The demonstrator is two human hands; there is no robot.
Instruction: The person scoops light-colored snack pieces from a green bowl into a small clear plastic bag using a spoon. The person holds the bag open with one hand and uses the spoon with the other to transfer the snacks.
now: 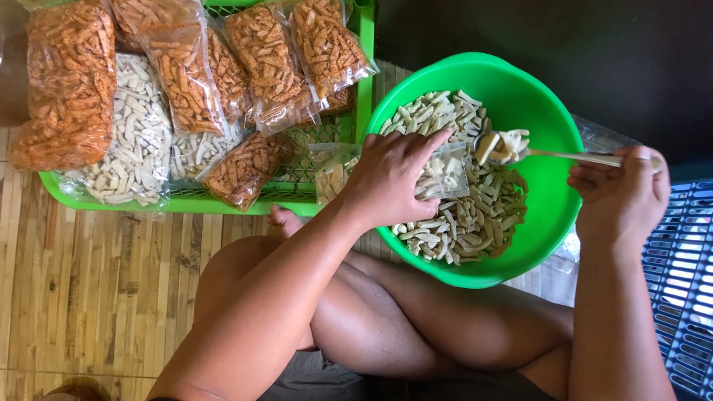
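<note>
Left hand point(392, 174) — grips clear plastic bag point(443, 174) over green basin point(548, 207); right hand point(620, 191) — holds spoon point(561, 155) heaped with pale snack sticks point(506, 144).

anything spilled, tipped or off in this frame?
Nothing stands out. The pale snack sticks all sit inside the green bowl, none on the bamboo floor. The spoon in the right hand is heaped but level. The left hand holds a clear bag over the bowl. Filled bags lie piled in the green crate.
</note>
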